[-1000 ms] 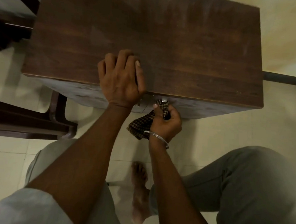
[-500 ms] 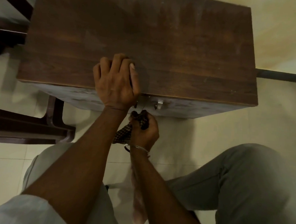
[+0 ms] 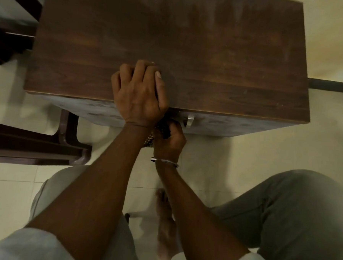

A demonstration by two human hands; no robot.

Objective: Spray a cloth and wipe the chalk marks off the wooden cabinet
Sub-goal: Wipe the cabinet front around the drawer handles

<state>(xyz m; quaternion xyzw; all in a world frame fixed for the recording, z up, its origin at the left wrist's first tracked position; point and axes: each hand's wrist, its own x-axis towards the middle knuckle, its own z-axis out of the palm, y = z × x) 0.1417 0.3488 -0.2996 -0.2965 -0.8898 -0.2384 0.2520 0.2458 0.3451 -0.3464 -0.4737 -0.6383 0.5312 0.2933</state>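
Head view: looking down on a dark wooden cabinet (image 3: 210,52) that fills the upper frame, with a person crouched before it at 6 o'clock.
Left hand (image 3: 137,96): rests on the cabinet top at its front edge, near frame centre. The fingers are curled under and grasp nothing, and it looks braced.
Right hand (image 3: 169,141): sits just at 5 o'clock of the left hand, below the edge. It is clenched round a checked cloth (image 3: 162,128) and pressed to the cabinet front, with a metal bangle (image 3: 165,161) on the wrist.
Cloth: bunched in the right hand, partly hidden under the left wrist, just at 9 o'clock of the metal handle (image 3: 189,121).
Chalk marks (image 3: 100,111): pale smears across the front face, at 9 and 3 o'clock of the hands. These seem not yet wiped.
Risk, snagging: the cloth is so near the handle that a sideways stroke could catch on it.
Risk, blind wiping: the front face is seen at a steep angle, so patches may be missed or merely smeared.
Risk, dry cloth: I cannot tell whether it is damp; if it is dry, the chalk would spread.
Risk, balance: the crouch leans on the left hand, so a slip there would jolt the stroke.
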